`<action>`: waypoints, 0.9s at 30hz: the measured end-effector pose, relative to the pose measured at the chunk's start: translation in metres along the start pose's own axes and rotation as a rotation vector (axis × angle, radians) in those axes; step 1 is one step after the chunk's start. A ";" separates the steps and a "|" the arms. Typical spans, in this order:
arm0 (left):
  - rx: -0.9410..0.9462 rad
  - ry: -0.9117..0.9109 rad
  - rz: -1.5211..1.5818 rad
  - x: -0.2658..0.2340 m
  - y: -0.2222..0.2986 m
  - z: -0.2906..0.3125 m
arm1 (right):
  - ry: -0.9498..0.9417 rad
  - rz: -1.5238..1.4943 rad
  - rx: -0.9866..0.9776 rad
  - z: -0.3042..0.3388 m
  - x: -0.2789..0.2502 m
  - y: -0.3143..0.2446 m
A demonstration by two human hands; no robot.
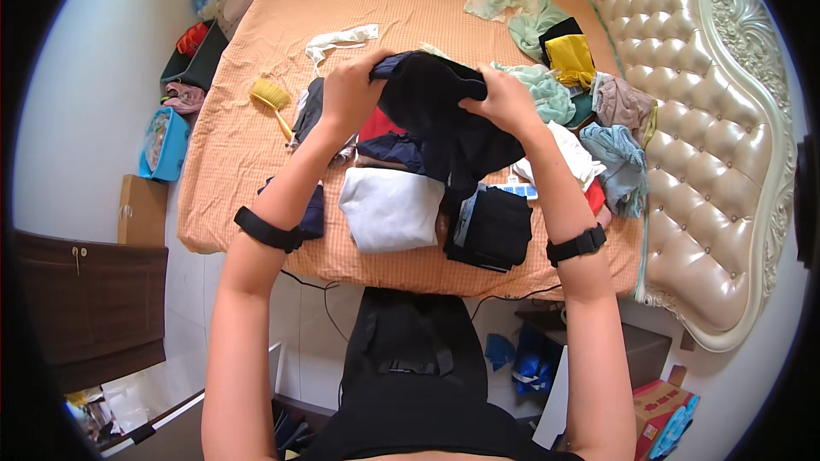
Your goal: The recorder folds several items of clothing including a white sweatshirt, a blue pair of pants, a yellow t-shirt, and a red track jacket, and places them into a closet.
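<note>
Between my two hands hangs a black garment [440, 107], stretched by its upper edge above the bed; whether it is trousers or a top I cannot tell. My left hand [352, 90] is closed on its left corner, where dark blue cloth shows. At the other corner, my right hand [504, 104] grips the edge with the thumb on the near side. The lower part drapes over the clothes behind. Below it lie a folded light grey garment [391, 209] and a folded black stack [495, 226]. A folded navy garment [313, 212] is partly behind my left forearm.
An orange checked bed [231, 171] bears a yellow brush [272, 96], a white cloth strip [342, 37], a yellow garment [570, 58] and blue denim [617, 162]. A tufted headboard [709, 137] rises at the right. Bins, including a blue basket [175, 154], stand left.
</note>
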State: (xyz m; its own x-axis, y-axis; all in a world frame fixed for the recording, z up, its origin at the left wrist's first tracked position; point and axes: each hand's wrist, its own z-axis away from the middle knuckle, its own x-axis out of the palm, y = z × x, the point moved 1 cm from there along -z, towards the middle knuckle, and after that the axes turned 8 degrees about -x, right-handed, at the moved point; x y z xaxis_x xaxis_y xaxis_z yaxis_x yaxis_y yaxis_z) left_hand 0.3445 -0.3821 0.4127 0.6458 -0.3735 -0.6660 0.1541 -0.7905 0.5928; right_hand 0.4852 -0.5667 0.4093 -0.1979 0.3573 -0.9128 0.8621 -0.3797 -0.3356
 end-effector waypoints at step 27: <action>0.405 0.565 -0.209 -0.143 0.063 -0.136 | 0.813 -0.317 -0.181 -0.063 -0.210 0.018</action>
State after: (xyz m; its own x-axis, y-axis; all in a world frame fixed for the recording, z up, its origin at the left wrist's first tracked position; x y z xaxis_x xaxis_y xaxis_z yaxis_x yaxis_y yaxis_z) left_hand 0.3635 -0.3121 0.6072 0.9376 0.0262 -0.3468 0.0982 -0.9765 0.1918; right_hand 0.5722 -0.5944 0.6092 -0.1069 0.9437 -0.3130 0.8972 -0.0441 -0.4394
